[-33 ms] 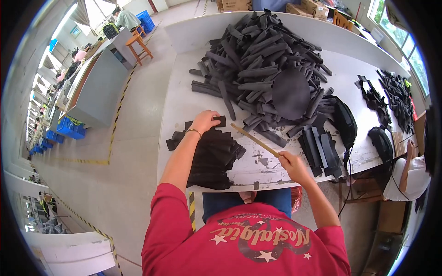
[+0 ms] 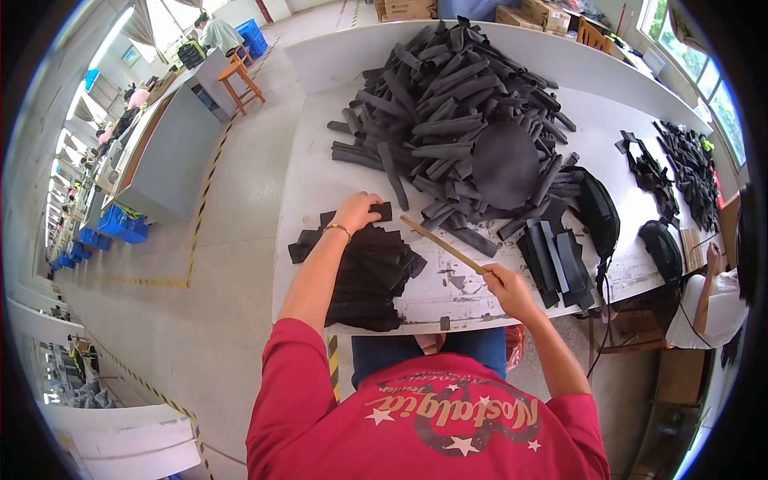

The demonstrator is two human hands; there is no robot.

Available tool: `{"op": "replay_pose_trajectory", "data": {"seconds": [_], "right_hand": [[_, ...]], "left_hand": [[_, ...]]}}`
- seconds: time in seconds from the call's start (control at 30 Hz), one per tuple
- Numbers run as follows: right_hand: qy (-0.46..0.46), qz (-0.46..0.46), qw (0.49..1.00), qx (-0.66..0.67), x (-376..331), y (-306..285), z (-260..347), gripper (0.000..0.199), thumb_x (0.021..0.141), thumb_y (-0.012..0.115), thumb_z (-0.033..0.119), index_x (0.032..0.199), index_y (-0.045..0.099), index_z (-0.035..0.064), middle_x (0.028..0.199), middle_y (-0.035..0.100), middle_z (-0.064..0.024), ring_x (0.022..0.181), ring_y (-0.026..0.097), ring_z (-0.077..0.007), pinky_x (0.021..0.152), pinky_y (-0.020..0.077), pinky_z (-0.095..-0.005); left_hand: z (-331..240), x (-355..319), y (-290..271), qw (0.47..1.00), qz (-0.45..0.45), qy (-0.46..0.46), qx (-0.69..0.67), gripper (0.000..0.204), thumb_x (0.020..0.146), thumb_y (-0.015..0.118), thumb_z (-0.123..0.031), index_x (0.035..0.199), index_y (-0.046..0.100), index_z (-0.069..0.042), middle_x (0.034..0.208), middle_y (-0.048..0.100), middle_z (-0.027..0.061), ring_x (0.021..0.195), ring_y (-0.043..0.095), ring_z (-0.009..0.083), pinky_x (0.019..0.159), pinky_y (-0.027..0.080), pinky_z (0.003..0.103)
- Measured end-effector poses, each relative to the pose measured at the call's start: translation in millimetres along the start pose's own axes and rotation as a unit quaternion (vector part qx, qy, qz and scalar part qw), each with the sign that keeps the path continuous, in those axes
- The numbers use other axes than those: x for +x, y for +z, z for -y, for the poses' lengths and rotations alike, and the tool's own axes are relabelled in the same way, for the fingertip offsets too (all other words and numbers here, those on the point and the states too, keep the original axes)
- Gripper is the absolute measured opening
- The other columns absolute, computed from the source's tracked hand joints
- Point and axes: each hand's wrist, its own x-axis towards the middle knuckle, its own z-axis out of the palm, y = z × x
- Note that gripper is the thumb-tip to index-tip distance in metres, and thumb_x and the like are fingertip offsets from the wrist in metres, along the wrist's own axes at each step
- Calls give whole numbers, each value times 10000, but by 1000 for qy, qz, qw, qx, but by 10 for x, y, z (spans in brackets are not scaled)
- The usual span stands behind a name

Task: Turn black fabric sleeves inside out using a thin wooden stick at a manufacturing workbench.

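Bench (image 2: 312, 168) bears a stack (image 2: 364, 280); right hand (image 2: 506, 288) has its grip closed round a stick (image 2: 444, 245); left hand (image 2: 356, 214) touches a strip (image 2: 384, 211) at the stack's far edge, pinch unclear; uneven layering could make the stack slide.

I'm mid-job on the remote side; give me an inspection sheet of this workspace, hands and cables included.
Surface: white table, dark scuffs near the front edge.
Things in work: black strip stack at left; thin stick.
Clutter: heap of dark strips at the back, round dark piece on it; flat strips and black pouch at right.
Hands: left hand touches a dark strip, grip unclear; right hand holds the stick.
Cables: dark cord hangs near the pouch; ends untraceable.
Surroundings: co-worker at right; wooden stool and blue crates beyond, at left.
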Motion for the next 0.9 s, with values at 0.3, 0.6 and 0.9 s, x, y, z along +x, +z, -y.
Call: {"op": "replay_pose_trajectory", "data": {"seconds": [0.3, 0.6, 0.9], "right_hand": [[31, 10, 999, 20, -40, 39, -50, 229, 925, 518, 156, 1071, 584, -8, 633, 464, 9, 592, 411, -68, 528, 351, -250], [36, -11, 999, 22, -11, 6, -135, 219, 912, 540, 152, 1052, 590, -8, 626, 528, -95, 584, 486, -127, 559, 412, -301], [-36, -58, 997, -47, 100, -134, 160, 208, 894, 559, 133, 1039, 599, -10, 637, 548, -200, 513, 522, -229, 528, 425, -328]], "left_hand": [[-33, 248, 106, 991, -57, -96, -78, 298, 741, 728, -232, 984, 604, -111, 898, 654, 146, 867, 612, 339, 736, 484, 427], [-33, 227, -47, 997, -62, 32, -26, 98, 719, 707, -163, 731, 657, -79, 813, 586, 79, 785, 591, 285, 688, 485, 378], [-548, -150, -433, 975, -134, 176, 11, 85, 738, 683, -138, 785, 684, -67, 801, 565, 74, 822, 568, 263, 711, 471, 361]]}}
